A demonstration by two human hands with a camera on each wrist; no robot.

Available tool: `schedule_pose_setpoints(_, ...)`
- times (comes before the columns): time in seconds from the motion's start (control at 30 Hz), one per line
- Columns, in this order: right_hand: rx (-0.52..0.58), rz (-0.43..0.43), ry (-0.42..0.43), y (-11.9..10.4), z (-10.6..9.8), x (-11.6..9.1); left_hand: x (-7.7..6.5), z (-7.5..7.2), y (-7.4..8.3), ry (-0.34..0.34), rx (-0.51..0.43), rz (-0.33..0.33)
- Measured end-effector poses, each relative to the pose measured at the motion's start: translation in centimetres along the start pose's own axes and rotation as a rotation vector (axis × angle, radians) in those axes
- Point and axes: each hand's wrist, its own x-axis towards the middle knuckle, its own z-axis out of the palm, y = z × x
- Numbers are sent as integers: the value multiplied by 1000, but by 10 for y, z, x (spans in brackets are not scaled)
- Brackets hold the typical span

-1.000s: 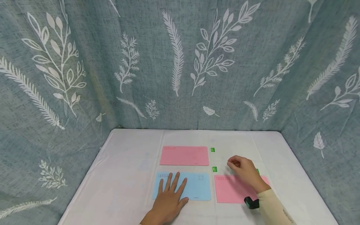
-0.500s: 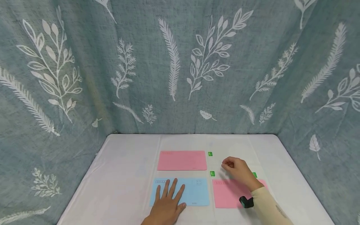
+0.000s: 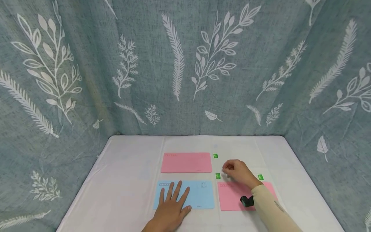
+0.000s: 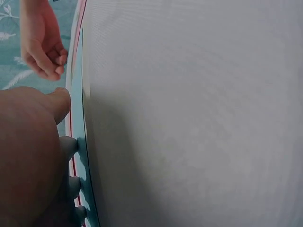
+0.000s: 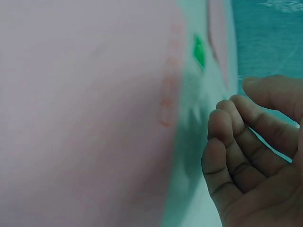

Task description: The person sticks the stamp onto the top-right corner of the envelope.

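My left hand (image 3: 171, 206) rests with spread fingers on a light blue envelope (image 3: 201, 196), covering its left part. Loosely curled, my right hand (image 3: 239, 172) hovers over the white cloth, just right of a small green stamp (image 3: 218, 176). In the right wrist view a gap shows between thumb and index finger, with nothing seen in that hand (image 5: 255, 151); the green stamp (image 5: 199, 51) lies beyond the fingertips. Below my right forearm is a pink envelope (image 3: 227, 199), partly hidden by the sleeve. Another green stamp (image 3: 261, 177) lies right of the wrist.
A second pink envelope (image 3: 186, 162) lies behind the blue one, with a green stamp (image 3: 215, 155) off its right end. A white cloth (image 3: 133, 180) covers the table. Patterned blue-green curtains (image 3: 162, 74) enclose the back and sides. A dark wrist camera (image 3: 247, 201) juts from my right sleeve.
My right hand has shifted left, nearer the middle green stamp, and the stamp by its wrist is now uncovered. My left hand stays on the blue envelope. The head view shifted slightly.
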Motion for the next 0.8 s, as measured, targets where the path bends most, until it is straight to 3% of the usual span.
schedule_pose_setpoints(0.13, -11, 32, -11, 2, 5, 3, 1, -3, 3, -10, -16, 1)
schedule_pose_setpoints(0.3, -41, 5, -25, 0, 11, 6, -1, -9, 5, -21, -18, -9)
schedule_pose_setpoints(0.8, -126, 11, -27, -5, 21, 10, 3, -3, 1, -4, 21, -26)
